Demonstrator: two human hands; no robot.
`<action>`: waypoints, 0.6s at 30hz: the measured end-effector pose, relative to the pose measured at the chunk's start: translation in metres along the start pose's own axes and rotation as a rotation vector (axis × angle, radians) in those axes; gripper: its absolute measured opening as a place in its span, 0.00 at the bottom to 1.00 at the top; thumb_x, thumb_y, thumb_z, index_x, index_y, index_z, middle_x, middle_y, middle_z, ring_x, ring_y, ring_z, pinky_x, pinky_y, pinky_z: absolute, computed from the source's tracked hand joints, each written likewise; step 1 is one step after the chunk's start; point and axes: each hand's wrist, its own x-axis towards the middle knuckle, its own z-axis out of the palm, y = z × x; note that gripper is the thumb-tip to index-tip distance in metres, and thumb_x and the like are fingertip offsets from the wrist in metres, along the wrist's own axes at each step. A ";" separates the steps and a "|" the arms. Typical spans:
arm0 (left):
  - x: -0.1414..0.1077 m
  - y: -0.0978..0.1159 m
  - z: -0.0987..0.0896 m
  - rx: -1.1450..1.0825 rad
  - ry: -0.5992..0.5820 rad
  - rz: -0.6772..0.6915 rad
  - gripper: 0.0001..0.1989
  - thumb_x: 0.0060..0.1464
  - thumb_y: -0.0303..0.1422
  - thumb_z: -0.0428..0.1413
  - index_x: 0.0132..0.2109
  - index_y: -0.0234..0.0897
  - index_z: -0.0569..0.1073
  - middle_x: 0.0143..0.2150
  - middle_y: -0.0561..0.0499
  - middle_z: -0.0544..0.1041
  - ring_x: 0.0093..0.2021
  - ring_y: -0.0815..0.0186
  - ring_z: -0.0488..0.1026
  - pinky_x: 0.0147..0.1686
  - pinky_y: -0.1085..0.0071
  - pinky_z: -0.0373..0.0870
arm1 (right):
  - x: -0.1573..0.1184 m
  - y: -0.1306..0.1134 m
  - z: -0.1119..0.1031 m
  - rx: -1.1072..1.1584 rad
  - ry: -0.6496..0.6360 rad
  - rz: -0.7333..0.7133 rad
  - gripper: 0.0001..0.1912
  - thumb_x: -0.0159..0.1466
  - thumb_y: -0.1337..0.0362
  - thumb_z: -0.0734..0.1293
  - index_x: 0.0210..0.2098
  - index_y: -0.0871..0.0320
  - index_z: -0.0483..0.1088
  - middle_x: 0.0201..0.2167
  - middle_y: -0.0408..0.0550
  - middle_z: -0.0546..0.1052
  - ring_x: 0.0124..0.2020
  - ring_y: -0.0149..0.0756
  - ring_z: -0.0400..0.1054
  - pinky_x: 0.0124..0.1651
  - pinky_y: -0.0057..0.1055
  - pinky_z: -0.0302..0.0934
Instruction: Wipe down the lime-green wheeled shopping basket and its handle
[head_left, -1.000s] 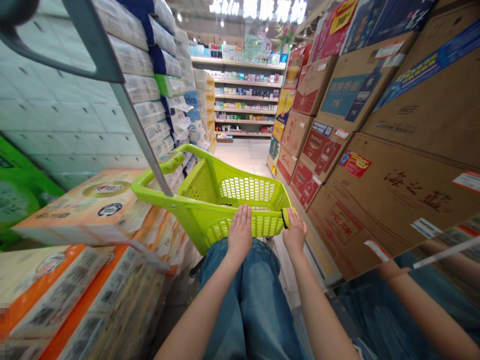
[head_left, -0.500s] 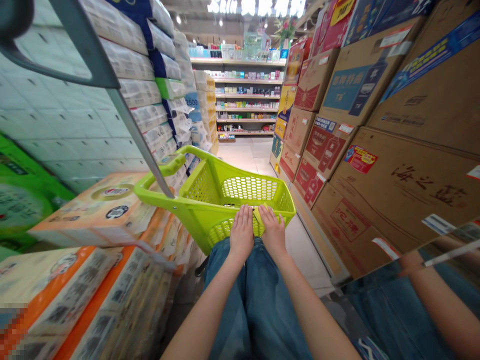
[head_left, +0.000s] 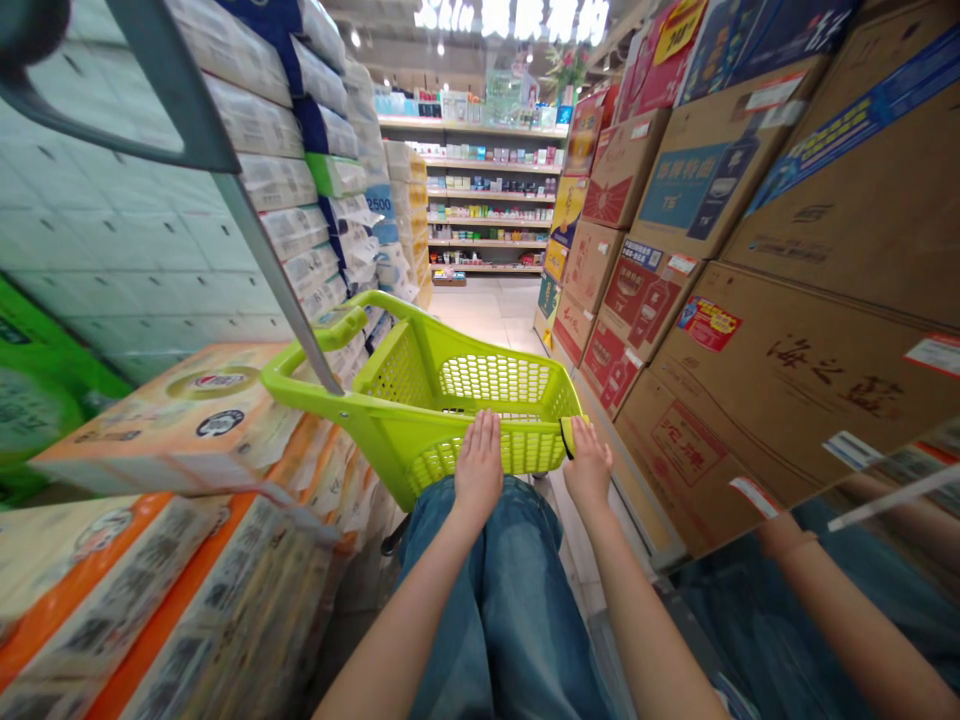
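Right hand (head_left: 589, 465) has moved away from the left along the basket rim, now beside a black-banded lime tab (head_left: 570, 436), grip unclear. Left hand (head_left: 478, 465) lies flat, unclenched, on the rim of one lime-green plastic mesh basket (head_left: 330, 392). Left of the grip, stacked tissue packs (head_left: 379, 203), one marked "2500"; right, brown cartons (head_left: 832, 375), one printed 海之蓝; far ahead, store shelves (head_left: 487, 190).

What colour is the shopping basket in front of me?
The shopping basket is lime green; the head view shows it best.
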 end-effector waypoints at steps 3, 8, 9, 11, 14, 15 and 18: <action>0.000 0.000 0.001 0.003 0.007 -0.010 0.37 0.54 0.22 0.48 0.71 0.23 0.50 0.73 0.36 0.54 0.74 0.54 0.46 0.71 0.56 0.50 | -0.004 -0.031 0.004 -0.011 0.013 -0.038 0.40 0.57 0.79 0.56 0.68 0.57 0.57 0.69 0.52 0.62 0.71 0.43 0.51 0.68 0.48 0.45; 0.000 -0.004 0.002 0.021 -0.002 -0.012 0.35 0.57 0.23 0.46 0.71 0.23 0.51 0.73 0.36 0.55 0.74 0.55 0.47 0.71 0.56 0.51 | -0.015 -0.087 0.013 0.002 -0.033 -0.221 0.37 0.59 0.78 0.55 0.68 0.57 0.58 0.69 0.51 0.61 0.71 0.44 0.49 0.69 0.48 0.45; -0.001 -0.004 0.002 0.024 -0.005 -0.011 0.34 0.58 0.23 0.45 0.71 0.23 0.52 0.72 0.36 0.56 0.74 0.55 0.47 0.71 0.56 0.51 | -0.017 -0.094 0.015 0.009 -0.038 -0.247 0.35 0.61 0.77 0.55 0.68 0.57 0.58 0.69 0.51 0.61 0.71 0.44 0.48 0.69 0.48 0.45; -0.001 -0.005 0.001 0.021 -0.003 -0.013 0.34 0.58 0.23 0.44 0.71 0.25 0.51 0.72 0.36 0.57 0.74 0.56 0.47 0.71 0.56 0.52 | -0.019 -0.099 0.016 0.026 -0.043 -0.278 0.34 0.62 0.76 0.54 0.68 0.57 0.57 0.70 0.51 0.60 0.72 0.43 0.48 0.68 0.48 0.45; -0.001 -0.005 0.000 -0.005 -0.002 -0.013 0.38 0.54 0.22 0.47 0.72 0.27 0.49 0.73 0.37 0.56 0.74 0.56 0.46 0.70 0.54 0.51 | -0.018 -0.088 0.013 0.050 -0.060 -0.311 0.37 0.60 0.77 0.55 0.68 0.54 0.56 0.69 0.49 0.61 0.71 0.39 0.49 0.69 0.49 0.43; -0.001 -0.004 -0.001 -0.014 -0.004 -0.013 0.40 0.53 0.22 0.48 0.72 0.27 0.48 0.73 0.37 0.55 0.74 0.55 0.46 0.70 0.54 0.51 | -0.016 -0.080 0.012 0.054 -0.065 -0.317 0.38 0.59 0.78 0.55 0.68 0.53 0.56 0.69 0.48 0.61 0.71 0.38 0.49 0.69 0.49 0.42; -0.001 -0.003 -0.001 -0.023 -0.013 -0.011 0.40 0.52 0.22 0.48 0.72 0.26 0.48 0.73 0.36 0.55 0.74 0.55 0.46 0.70 0.55 0.50 | -0.011 -0.052 0.006 0.057 -0.062 -0.280 0.41 0.57 0.79 0.55 0.68 0.52 0.56 0.69 0.47 0.62 0.71 0.37 0.49 0.70 0.49 0.42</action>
